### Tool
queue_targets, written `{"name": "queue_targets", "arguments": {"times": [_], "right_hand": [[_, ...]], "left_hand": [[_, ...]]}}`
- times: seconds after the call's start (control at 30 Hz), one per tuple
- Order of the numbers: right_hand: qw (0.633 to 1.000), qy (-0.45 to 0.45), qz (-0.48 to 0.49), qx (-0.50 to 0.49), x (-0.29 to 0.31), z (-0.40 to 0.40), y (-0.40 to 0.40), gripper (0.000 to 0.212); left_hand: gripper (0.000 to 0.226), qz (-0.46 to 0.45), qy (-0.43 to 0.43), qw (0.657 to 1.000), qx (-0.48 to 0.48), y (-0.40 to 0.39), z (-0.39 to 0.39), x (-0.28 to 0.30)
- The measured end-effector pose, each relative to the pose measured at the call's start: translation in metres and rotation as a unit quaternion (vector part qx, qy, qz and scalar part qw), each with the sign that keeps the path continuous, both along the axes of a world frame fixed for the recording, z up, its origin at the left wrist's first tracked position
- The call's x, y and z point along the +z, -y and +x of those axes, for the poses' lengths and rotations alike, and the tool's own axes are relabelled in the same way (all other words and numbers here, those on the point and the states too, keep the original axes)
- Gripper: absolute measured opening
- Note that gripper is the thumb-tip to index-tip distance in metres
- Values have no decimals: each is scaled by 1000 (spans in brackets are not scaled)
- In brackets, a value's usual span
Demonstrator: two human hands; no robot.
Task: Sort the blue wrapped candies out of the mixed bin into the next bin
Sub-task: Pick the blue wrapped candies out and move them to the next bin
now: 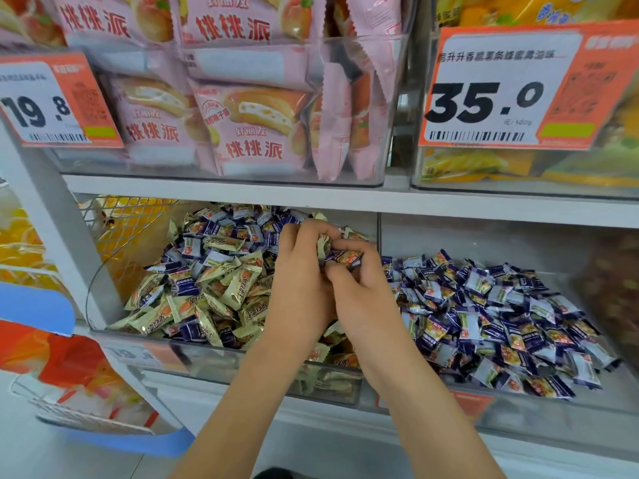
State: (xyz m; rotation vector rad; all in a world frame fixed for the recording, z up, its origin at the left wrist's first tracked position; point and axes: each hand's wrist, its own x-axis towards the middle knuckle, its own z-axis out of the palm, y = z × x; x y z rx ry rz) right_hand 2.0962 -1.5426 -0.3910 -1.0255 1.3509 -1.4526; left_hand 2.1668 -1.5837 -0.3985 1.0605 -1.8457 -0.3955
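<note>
A white shelf board (242, 193) runs across the shop display. Above it stand clear tubs of pink pie packets (256, 126), with yellow snack bags (484, 164) to their right and orange price tags (518, 88) clipped in front. Below and left of the board hangs a wire basket (76, 406). Lighting is bright and even.

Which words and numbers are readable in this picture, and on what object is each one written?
"35.0": right orange price tag; its headline and small print are blurred.
"19.8": left orange price tag; small print unreadable.
"桃桃派": pink cake packets on the upper shelf.
Candy wrappers in both bins: too small to read.
</note>
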Motion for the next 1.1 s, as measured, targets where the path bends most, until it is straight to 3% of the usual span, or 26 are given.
{"name": "queue_targets", "arguments": {"times": [0.13,0.27,0.37,0.43,0.5,0.57,0.63,0.77,0.83,0.93,1.03,1.1], "right_hand": [[995,95,18,-4,-1,5,4,24],[988,149,-28,-21,9,-10,-2,25],[989,48,-83,-113,17,-39,-11,24],[976,-93,-76,-184,9,-64,-11,20],[954,-248,7,-171,-5,-83,-8,18],[928,-337,116,-107,-16,-92,-7,30],[926,-344,134,-77,-15,-93,-9,36],[934,-335,91,-84,-7,-87,-11,30],[940,-319,85,-86,-7,-86,-9,30],[945,-309,68,-85,-9,-84,-5,29],[946,-309,63,-78,-13,-90,-5,29],[946,-310,63,-76,-15,-95,-5,29]], "left_hand": [[52,43,9,999,-27,3,14,2],[61,100,16,994,-47,12,35,1],[29,79,19,997,-18,21,52,-2],[34,29,66,997,-9,26,59,-4],[46,27,156,987,-18,28,62,-10],[46,72,236,968,-33,29,64,-17],[48,118,247,961,-48,31,62,-19],[58,79,152,984,-51,44,50,-6],[48,68,145,986,-50,58,34,-1],[16,102,227,966,-74,88,9,-8],[76,158,292,942,-50,122,5,-20],[97,148,301,941,-32,136,6,-23]]}}
